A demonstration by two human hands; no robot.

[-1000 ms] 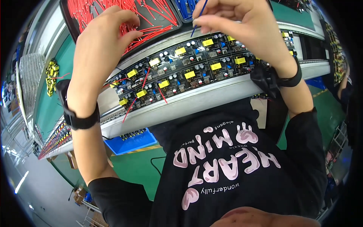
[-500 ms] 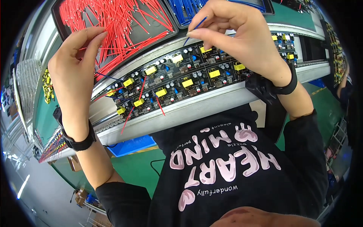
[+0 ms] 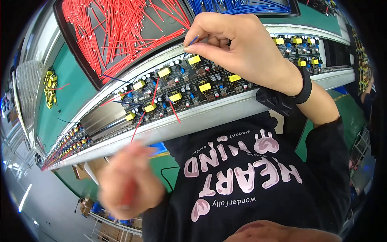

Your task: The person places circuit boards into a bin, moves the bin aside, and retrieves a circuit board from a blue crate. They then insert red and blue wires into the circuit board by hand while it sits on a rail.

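Right hand [image 3: 246, 50]: thumb and forefinger together, clamped on one blue wire [image 3: 194, 40], held over the far row of circuit boards [image 3: 189, 86]; cannot tell whether the wire touches a board. Left hand [image 3: 131, 179]: too blurred to tell its grip; a red streak shows at it, not identified.

Progress, judged from the layout: red wires [image 3: 155, 93] and dark blue wires [image 3: 117, 79] stick out from boards at the left end, so that part looks begun. Boards farther right show none where visible, so most seem yet to do; some are hidden under the right hand. Plenty of loose red wires lie in a black tray [image 3: 71, 42], far left.

Pose: right forearm enters from the right, fingers pointing left, palm down. Left hand hangs on the near side of the metal rail [image 3: 209, 106], at left
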